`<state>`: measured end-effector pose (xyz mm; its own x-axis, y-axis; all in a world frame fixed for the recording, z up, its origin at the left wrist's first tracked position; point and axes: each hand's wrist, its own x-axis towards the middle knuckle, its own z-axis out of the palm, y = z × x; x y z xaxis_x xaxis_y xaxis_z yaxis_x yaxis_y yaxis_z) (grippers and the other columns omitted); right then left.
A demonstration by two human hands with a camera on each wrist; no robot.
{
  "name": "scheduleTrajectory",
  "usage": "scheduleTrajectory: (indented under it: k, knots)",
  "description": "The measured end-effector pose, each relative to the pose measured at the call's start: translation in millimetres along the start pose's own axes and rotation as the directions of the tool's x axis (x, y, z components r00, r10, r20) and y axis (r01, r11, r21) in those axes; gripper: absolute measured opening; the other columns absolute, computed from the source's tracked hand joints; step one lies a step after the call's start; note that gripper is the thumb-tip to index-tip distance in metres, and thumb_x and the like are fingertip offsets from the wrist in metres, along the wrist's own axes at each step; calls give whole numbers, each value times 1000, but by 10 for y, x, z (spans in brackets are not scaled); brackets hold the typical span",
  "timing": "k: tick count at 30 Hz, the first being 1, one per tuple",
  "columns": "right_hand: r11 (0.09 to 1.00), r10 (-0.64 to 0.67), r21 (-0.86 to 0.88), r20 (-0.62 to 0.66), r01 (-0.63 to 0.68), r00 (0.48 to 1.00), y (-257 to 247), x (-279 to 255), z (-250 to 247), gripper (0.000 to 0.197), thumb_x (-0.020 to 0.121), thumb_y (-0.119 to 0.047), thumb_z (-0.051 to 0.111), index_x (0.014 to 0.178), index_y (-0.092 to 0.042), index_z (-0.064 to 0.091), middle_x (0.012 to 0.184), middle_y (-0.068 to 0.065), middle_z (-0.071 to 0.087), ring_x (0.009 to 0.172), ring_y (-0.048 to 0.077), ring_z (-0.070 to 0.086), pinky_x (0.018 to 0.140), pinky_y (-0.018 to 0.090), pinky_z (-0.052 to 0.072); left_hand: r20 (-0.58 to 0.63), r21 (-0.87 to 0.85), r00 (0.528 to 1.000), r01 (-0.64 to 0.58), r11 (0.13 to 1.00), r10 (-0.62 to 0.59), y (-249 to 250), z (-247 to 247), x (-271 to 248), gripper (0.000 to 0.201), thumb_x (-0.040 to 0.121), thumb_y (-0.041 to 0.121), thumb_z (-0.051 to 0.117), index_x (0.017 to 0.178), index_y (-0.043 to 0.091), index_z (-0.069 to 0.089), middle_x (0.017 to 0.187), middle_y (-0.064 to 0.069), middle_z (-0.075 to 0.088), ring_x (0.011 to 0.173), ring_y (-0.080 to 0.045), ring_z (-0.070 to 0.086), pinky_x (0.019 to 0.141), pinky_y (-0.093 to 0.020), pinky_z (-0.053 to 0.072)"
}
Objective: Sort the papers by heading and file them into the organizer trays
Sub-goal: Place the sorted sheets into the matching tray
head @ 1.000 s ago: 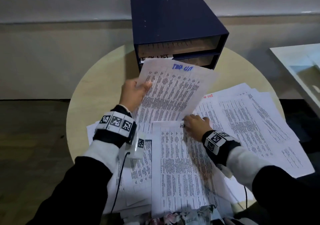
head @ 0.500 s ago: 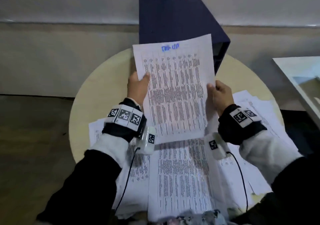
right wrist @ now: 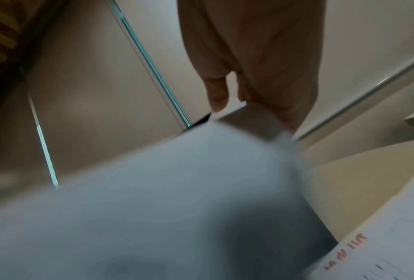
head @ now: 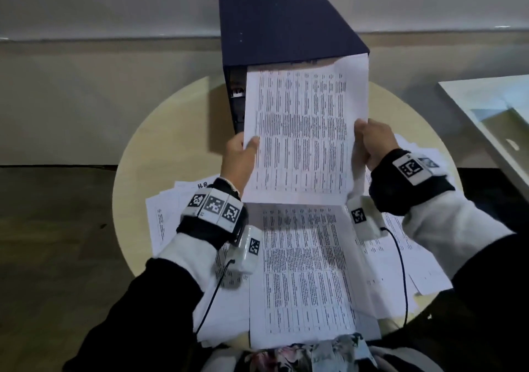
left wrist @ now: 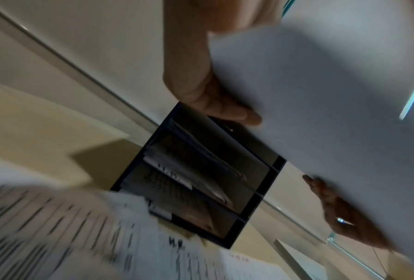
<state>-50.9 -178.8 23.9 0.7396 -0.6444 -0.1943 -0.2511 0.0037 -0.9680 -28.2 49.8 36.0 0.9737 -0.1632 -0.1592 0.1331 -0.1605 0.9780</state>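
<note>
Nearest the person, in front of the dark blue box-shaped organizer [head: 286, 25], loose white printed papers [head: 303, 271] lie spread in overlapping layers on the round pale wooden table [head: 160, 131]. Above that spread, between it and the organizer, both hands hold up one white sheet of printed columns [head: 303, 131]: the left hand [head: 239, 159] pinches its left edge with the thumb on the printed face, and the right hand [head: 373, 142] grips its right edge. The sheet's top edge reaches the organizer's open front, just under its top panel. In the left wrist view the trays [left wrist: 201, 180] already hold paper.

The sheet is limp and held low on its sides, so its top could buckle against the tray lip or the stacked pages instead of sliding in. Its heading is hidden, so it could enter the wrong tray.
</note>
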Motion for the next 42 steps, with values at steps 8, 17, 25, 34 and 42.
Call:
scheduleTrajectory:
  k: [8, 17, 25, 34, 42]
  knots:
    - [991, 92, 59, 389, -124, 917, -130, -285, -161, 20, 94, -2, 44, 77, -11, 49, 59, 1, 57, 50, 10, 55, 47, 15, 46, -228, 10, 973, -12, 1000, 14, 62, -81, 705, 12, 79, 19, 42, 79, 13, 52, 80, -8, 46, 75, -17, 45, 67, -33, 36]
    - [972, 27, 219, 249, -83, 968, -376, -2, 188, 19, 95, 5, 37, 99, -5, 52, 82, 10, 57, 43, 14, 44, 32, 14, 32, -193, -71, 980, -61, 996, 46, 277, -92, 856, 24, 92, 28, 49, 71, 17, 54, 89, -12, 59, 83, -22, 56, 83, -41, 51]
    - [944, 61, 312, 142, -103, 988, -763, 473, 542, 28, 94, 9, 34, 74, -11, 35, 79, 10, 40, 45, 16, 50, 33, 15, 35, -301, 374, 897, -202, 905, 324, 258, -90, 639, 27, 89, 37, 57, 79, 13, 63, 78, 0, 66, 73, -14, 63, 72, -19, 43]
    - [974, 5, 225, 33, -12, 999, -784, 631, 766, 13, 90, 11, 43, 86, -1, 45, 76, 8, 54, 43, 8, 60, 55, 20, 56, 145, 707, 920, -355, 612, 365, 317, 48, 917, 38, 96, 16, 45, 132, 6, 49, 147, -14, 31, 139, -27, 25, 109, -22, 16]
    - [695, -391, -626, 86, 355, 916, -616, 629, 633, 32, 85, -20, 51, 110, -6, 62, 128, 20, 44, 118, 34, 45, 98, 33, 37, 232, 783, 927, -358, 510, 295, 351, 36, 1131, 36, 96, 28, 42, 120, 1, 43, 121, -19, 51, 113, -31, 47, 93, -35, 36]
